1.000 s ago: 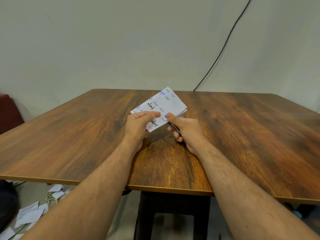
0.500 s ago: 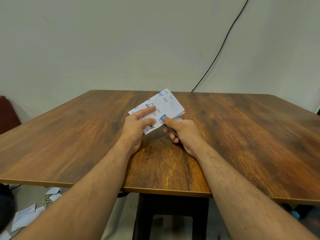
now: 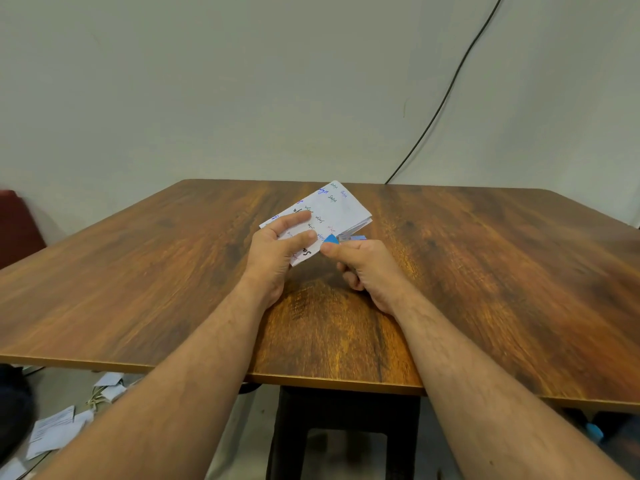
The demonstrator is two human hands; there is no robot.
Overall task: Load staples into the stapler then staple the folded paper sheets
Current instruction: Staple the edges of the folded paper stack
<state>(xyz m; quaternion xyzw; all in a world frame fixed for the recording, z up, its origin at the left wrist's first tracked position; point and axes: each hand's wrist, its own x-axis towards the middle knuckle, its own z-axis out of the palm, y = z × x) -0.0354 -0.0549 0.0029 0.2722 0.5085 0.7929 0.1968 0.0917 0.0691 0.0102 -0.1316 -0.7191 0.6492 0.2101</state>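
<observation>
Folded white paper sheets (image 3: pixel 337 211) with handwriting are held tilted above the middle of the wooden table (image 3: pixel 485 278). My left hand (image 3: pixel 277 251) grips their near left part, thumb and forefinger on top. My right hand (image 3: pixel 363 268) is closed around a small blue stapler (image 3: pixel 341 239), of which only the blue tip and a metal part show. The stapler's jaw sits at the near right edge of the sheets. Whether it is pressed shut is hidden by my thumb.
A black cable (image 3: pixel 446 98) runs down the wall behind the table. Loose papers (image 3: pixel 59 427) lie on the floor at lower left, near a dark object. A dark red seat (image 3: pixel 17 226) stands at the far left. A black stool (image 3: pixel 346 434) is under the table.
The sheets and both hands have risen slightly and shifted. My left forefinger has spread out over the paper. The stapler's blue tip shows more at the paper's edge.
</observation>
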